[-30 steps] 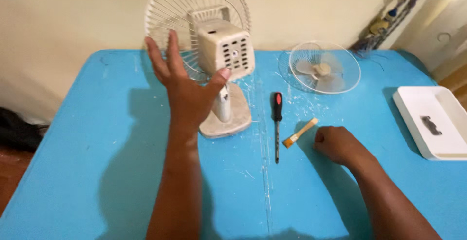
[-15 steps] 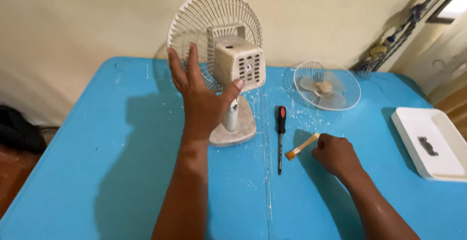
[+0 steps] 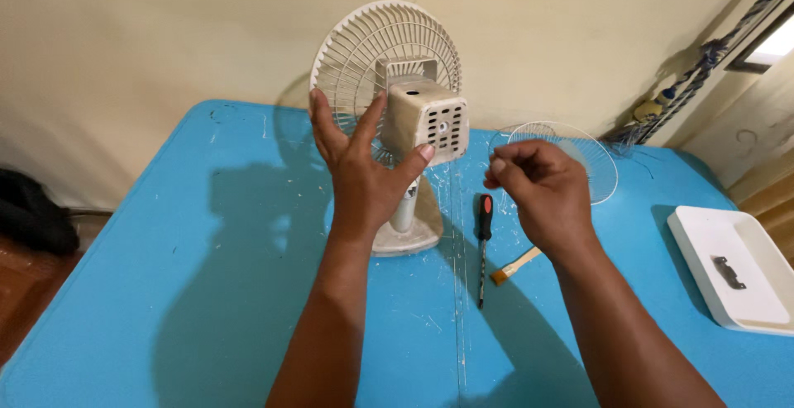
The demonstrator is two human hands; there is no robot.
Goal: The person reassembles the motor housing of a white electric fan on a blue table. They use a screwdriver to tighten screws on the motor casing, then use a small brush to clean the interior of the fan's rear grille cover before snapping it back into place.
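A cream table fan (image 3: 434, 123) stands on the blue table (image 3: 207, 276) with its back to me, rear grille (image 3: 364, 52) against the wall side. My left hand (image 3: 364, 176) braces it: fingers spread over the grille, thumb pressed on the boxy motor housing. My right hand (image 3: 542, 189) hovers just right of the housing with fingertips pinched together; I cannot see anything between them. Below it lie a red-and-black screwdriver (image 3: 484, 243) and a small wooden-handled brush (image 3: 514, 267).
A detached wire front grille (image 3: 600, 164) lies behind my right hand. A white tray (image 3: 703, 234) holding a small dark metal piece (image 3: 729, 272) sits at the right edge. A dark bag (image 3: 29, 214) is on the floor left; cords (image 3: 686, 85) hang at the wall right.
My right hand has lifted off the table by the brush and risen next to the motor housing, fingertips pinched. My left hand stays on the fan; the view moved closer.
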